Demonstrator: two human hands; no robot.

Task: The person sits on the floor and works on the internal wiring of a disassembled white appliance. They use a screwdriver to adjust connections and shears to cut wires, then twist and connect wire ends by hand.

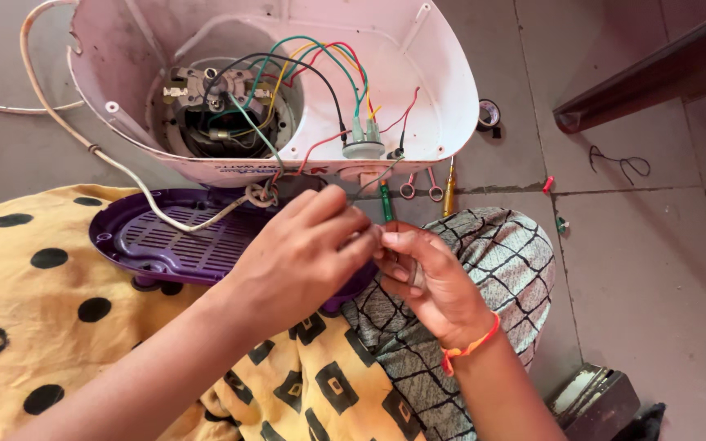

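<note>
My left hand (304,253) and my right hand (431,282) meet over my lap, fingertips pinched together on a thin grey wire (373,181) that runs up to an opened white appliance housing (418,90). Inside the housing sit a motor (218,114) and several coloured wires (320,69). The right hand also seems to hold a small dark object against its palm; I cannot tell what it is. The right wrist wears an orange thread band (471,347). A purple vented base cover (173,237) lies under my left hand.
A white power cord (83,135) loops around the housing's left side. Scissors with red handles (420,186), a green screwdriver (385,202) and a yellow-handled one (449,189) lie on the tiled floor. Tape roll (489,114), dark wooden plank (655,69), black wire scrap (623,163), dark box (594,400).
</note>
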